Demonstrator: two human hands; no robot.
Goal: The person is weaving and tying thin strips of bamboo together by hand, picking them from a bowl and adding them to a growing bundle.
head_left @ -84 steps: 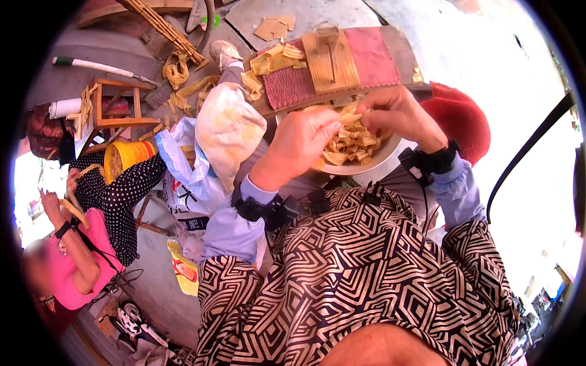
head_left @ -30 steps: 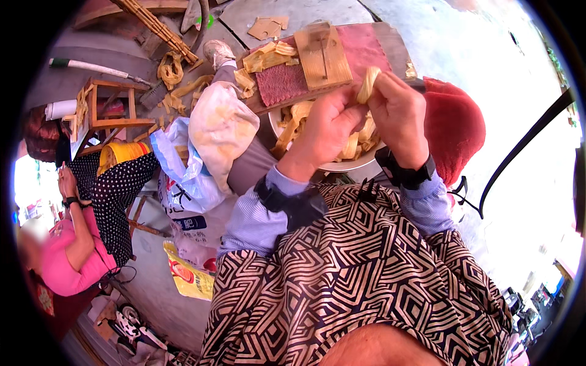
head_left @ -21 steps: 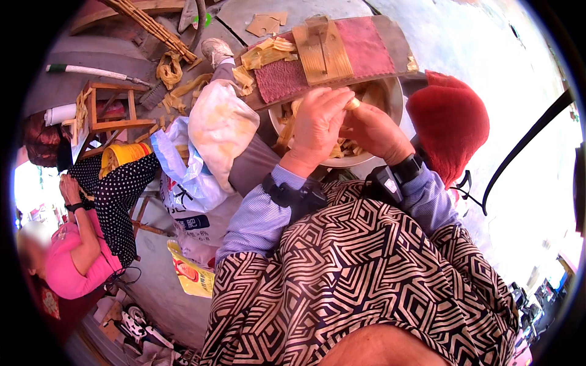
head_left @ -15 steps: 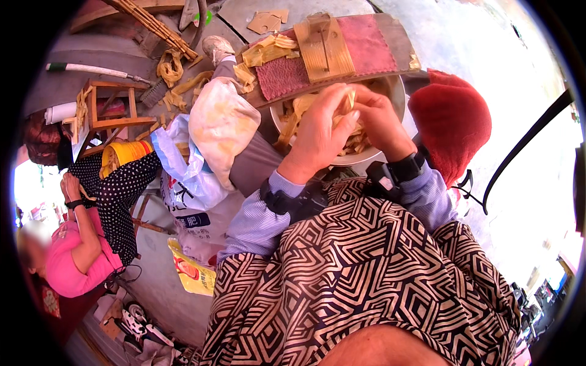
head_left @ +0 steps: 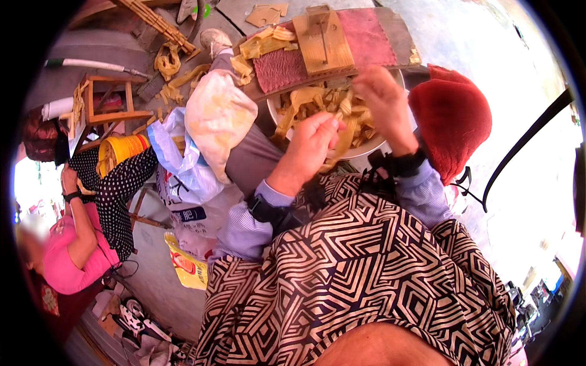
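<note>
My left hand [head_left: 310, 146] is closed, thumb against fingers, on a pale yellow strip [head_left: 347, 133] that trails over the basin's near side. A knot-like fold of pale strip shows just above its fingertips. My right hand [head_left: 386, 105] is raised over the basin's right side, blurred by motion, its fingers bent near the board's edge. Below both hands is a white basin [head_left: 373, 146] full of similar yellowish strips [head_left: 305, 97]. Across its far side lies a long board [head_left: 394, 43] with a pink textured cloth [head_left: 370, 38] and a wooden block [head_left: 322, 43] with a slot-like dark line.
Loose strips [head_left: 268, 41] lie on the board's left end. A white stained cloth [head_left: 221, 116] covers my left knee, a red cover [head_left: 450, 119] the right. Plastic bags [head_left: 183, 158] stand at left. A seated person in pink [head_left: 76, 250] works beside a small wooden stool [head_left: 113, 116].
My hands were together over the basin and have now parted. The left moved down with the strip; the right lifted slightly up and right.
</note>
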